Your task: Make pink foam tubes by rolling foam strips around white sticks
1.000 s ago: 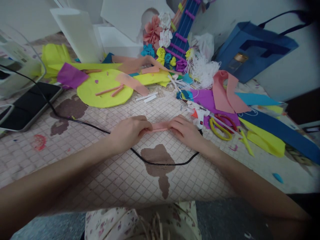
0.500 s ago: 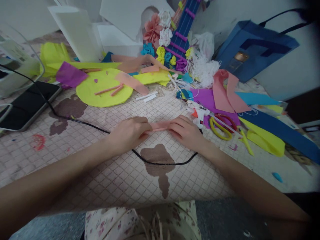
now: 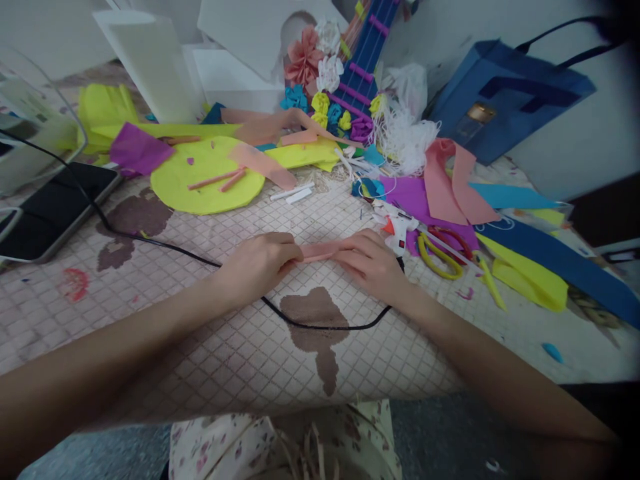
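Observation:
A narrow strip of pink crepe paper lies low over the table between my hands, its lower edge folded or rolled. My left hand pinches its left end, fingers bent over it. At the other end, my right hand is closed on the strip, thumb beneath and fingers on top. Both fingertips hide the ends of the paper. A black cable passes under my wrists and loops in front of the strip. Just right of my right hand lies a white glue gun.
Scissors with yellow and red handles lie at the right. A yellow paper disc carries thin pink rolls. Behind stand a blue bag and a blue paper guitar with paper flowers. A phone is at the left.
Almost nothing differs. My right hand's fingers have shifted slightly on the pink strip, and the whole view has moved a little.

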`<state>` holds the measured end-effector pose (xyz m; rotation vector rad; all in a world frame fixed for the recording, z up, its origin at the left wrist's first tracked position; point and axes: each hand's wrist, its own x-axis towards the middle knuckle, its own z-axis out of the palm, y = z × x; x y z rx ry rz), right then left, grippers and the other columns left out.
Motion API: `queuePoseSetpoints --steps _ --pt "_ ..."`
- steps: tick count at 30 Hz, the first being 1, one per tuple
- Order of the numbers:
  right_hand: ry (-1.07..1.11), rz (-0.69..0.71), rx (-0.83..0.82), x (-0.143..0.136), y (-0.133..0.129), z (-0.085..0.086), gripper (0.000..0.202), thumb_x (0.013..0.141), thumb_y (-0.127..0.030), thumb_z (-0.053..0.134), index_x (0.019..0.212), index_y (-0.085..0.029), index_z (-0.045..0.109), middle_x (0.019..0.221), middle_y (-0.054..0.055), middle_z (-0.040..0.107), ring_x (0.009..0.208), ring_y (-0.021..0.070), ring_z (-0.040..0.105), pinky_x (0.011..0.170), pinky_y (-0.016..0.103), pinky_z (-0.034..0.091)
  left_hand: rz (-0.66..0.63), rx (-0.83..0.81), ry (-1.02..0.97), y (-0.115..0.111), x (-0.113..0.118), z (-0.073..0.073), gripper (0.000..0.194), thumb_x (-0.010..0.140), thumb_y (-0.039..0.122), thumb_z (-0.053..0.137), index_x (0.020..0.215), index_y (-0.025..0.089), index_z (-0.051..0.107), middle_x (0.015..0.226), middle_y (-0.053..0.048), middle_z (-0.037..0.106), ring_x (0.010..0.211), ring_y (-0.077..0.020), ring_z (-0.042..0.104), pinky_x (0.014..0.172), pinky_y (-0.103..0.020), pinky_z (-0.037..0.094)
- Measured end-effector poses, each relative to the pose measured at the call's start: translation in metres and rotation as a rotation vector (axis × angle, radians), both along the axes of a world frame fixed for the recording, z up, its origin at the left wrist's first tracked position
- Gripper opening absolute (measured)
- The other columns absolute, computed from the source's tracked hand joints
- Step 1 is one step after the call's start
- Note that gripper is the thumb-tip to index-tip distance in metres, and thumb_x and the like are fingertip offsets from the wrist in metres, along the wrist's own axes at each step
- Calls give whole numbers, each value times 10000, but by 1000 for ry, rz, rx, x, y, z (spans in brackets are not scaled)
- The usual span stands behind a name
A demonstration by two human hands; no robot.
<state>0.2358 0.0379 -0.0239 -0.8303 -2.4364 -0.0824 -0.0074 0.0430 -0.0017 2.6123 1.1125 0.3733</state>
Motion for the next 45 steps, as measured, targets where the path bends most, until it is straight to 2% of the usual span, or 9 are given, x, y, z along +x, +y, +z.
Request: queuePoseSetpoints --steps 3,12,23,29,34,40,45 --pt "-31 32 -22 -2 -1 -1 194 890 -136 489 964 -204 655 928 63 647 899 211 506 770 371 476 -2 -1 -6 0 0 -1 179 862 154 484 865 157 664 830 -46 635 762 -166 593 659 -270 438" --pt "-26 -45 -91 6 2 -9 163 888 -156 511 923 -183 667 936 72 647 878 203 511 770 361 478 2 -35 1 0 -2 0 185 872 171 483 882 163 668 844 -45 632 781 -165 592 675 -266 439" --pt "-79 -99 -133 3 -1 -2 191 914 -199 456 852 -169 633 855 85 611 863 218 480 766 370 454 -26 -7 -34 1 -3 -2 190 864 147 469 860 162 658 825 -50 621 778 -168 587 685 -277 451" --pt "-136 -121 -128 2 -1 -3 198 908 -143 428 885 -168 623 862 84 601 869 220 471 769 363 447 -30 -1 -53 2 -4 -3 182 869 165 479 896 165 659 836 -53 630 804 -173 590 722 -286 461" --pt "-102 -86 -103 3 0 -3 171 906 -177 469 874 -143 633 860 94 615 855 216 480 760 353 447 -48 -25 -67 4 -6 -2 159 864 176 504 879 152 661 853 -57 618 795 -168 583 714 -281 457" --pt "-94 -57 -99 7 2 -4 182 901 -146 464 873 -167 643 852 81 617 870 216 480 763 362 442 -60 -25 -59 4 -8 1 199 870 167 482 801 147 668 805 -55 606 744 -154 573 681 -269 442" --pt "-102 -64 -120 8 2 -5 183 901 -145 465 890 -180 644 864 75 615 878 217 472 766 363 442 -63 -7 -32 2 -11 2 243 891 181 442 822 152 673 806 -63 608 779 -166 576 704 -278 446"
